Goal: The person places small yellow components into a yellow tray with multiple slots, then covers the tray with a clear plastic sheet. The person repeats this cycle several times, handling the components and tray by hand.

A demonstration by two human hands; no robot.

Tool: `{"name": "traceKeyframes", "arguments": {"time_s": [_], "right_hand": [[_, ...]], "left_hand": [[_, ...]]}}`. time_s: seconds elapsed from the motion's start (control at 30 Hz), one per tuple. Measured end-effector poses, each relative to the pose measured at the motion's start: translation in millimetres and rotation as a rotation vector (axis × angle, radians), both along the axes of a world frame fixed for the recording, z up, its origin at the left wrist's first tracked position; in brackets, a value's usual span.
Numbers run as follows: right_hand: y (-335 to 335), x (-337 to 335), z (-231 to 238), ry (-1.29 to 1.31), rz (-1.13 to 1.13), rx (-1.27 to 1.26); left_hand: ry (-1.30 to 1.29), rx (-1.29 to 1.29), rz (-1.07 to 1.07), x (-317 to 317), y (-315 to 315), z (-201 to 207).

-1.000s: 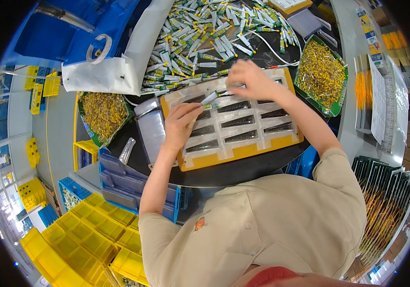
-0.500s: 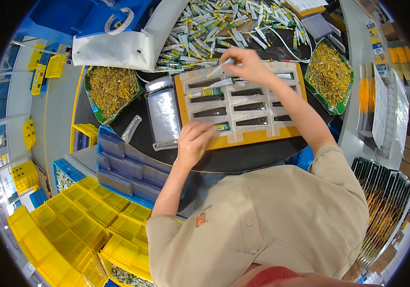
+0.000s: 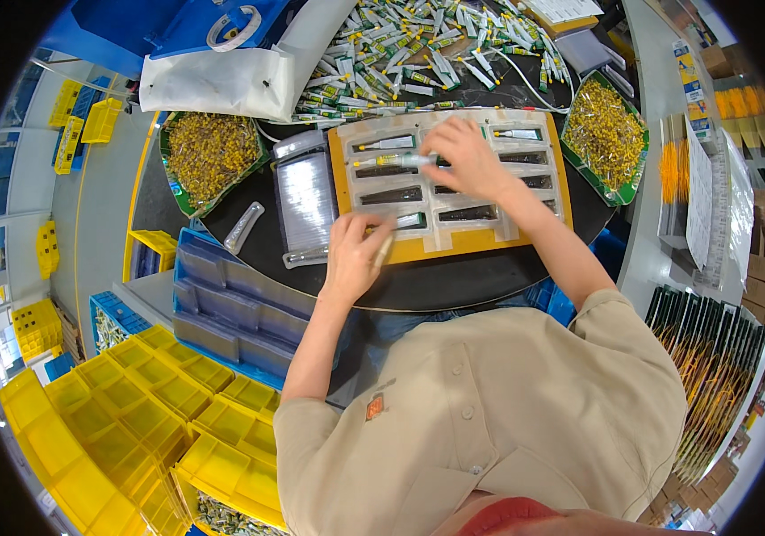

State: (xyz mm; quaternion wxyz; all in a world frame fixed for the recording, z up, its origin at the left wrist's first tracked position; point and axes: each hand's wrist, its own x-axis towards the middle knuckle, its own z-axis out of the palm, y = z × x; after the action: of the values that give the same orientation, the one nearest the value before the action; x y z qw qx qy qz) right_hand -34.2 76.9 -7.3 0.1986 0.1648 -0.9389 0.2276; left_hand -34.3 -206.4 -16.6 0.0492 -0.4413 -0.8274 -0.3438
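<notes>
White-and-green tube (image 3: 389, 162) just left of right grip (image 3: 464, 159), blurry tbh, can't tell if pinched; second tube (image 3: 412, 220) up-right of left grip (image 3: 355, 255), can't tell if that's closed either.

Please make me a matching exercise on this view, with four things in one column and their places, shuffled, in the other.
Things
1. Left hand
2. Right hand
3. Tube heap
4. Tape roll

Places
A. On the table, just beyond the tray
B. At the picture's upper left, by the white sheet
C. At the tray's near left corner
D. Over the far half of the tray

Right pairs: 1-C, 2-D, 3-A, 4-B.
</notes>
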Motion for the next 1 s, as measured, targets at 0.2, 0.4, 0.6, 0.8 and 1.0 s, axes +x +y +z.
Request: {"name": "traceKeyframes", "arguments": {"time_s": [0.2, 0.4, 0.6, 0.8, 1.0], "right_hand": [[-18, -6, 1, -0.035, 0.127, -0.03], [40, -132, -43, 0.104, -0.144, 0.152], [67, -108, -21, -0.019, -0.048, -0.061], [86, 26, 5, 0.048, 0.026, 0.224], [61, 43, -2, 0.03, 0.083, 0.124]], "left_hand": [[0.046, 0.093, 0.211, -48, 13, 1], [0.018, -0.011, 0.057, -87, 44, 3], [-0.132, 0.137, 0.165, -77, 44, 4], [-0.047, 0.052, 0.004, -81, 42, -2], [0.079, -0.159, 0.045, -82, 66, -6]]}}
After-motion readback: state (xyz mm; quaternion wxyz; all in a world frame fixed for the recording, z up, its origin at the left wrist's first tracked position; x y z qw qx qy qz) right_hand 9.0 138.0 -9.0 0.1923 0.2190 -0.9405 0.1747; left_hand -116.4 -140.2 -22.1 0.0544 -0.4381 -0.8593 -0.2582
